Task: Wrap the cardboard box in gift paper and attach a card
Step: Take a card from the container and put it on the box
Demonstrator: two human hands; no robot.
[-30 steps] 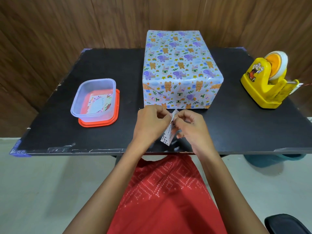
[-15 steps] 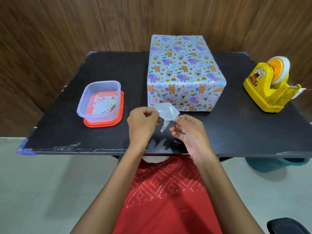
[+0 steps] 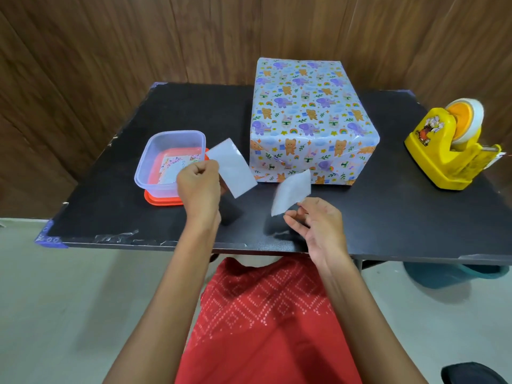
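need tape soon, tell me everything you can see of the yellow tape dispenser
Glossy yellow plastic tape dispenser with a cartoon sticker on its side, a pale tape roll on an orange hub, cutter end pointing right. It stands upright on the black table's right side, apart from the wrapped box; nothing else touches it.

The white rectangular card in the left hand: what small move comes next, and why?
Probably carry the white rectangular card in the left hand onto the gift-wrapped box: it looks wrapped and bears no card; the right hand pinches only a curled white sheet.
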